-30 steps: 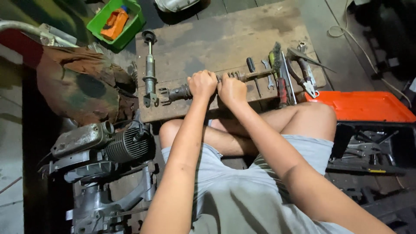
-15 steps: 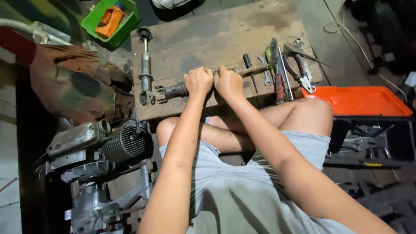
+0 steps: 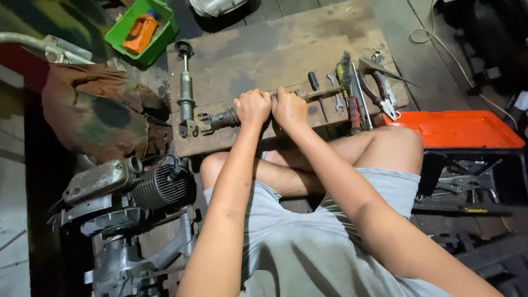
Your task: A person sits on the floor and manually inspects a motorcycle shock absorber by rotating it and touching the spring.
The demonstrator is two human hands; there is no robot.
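I sit cross-legged at a worn wooden board (image 3: 275,49). My left hand (image 3: 252,106) and my right hand (image 3: 290,107) are clenched side by side around a long metal shock absorber rod (image 3: 223,118) that lies across the board's near edge. Its dark spring end sticks out to the left of my left hand, and a thinner shaft runs on to the right past my right hand. A second shock absorber (image 3: 186,91) lies lengthwise at the board's left edge.
Screwdriver (image 3: 316,91), wire brush (image 3: 346,71), spanners and pliers (image 3: 382,91) lie at the board's right. An orange toolbox lid (image 3: 456,129) and open black tray (image 3: 473,181) sit right. An engine block (image 3: 148,187), rusty camouflage tank (image 3: 99,115) and green bin (image 3: 144,30) are left.
The view has shifted slightly, so the board sits a bit lower in frame. Both hands keep the same grip on the rod.
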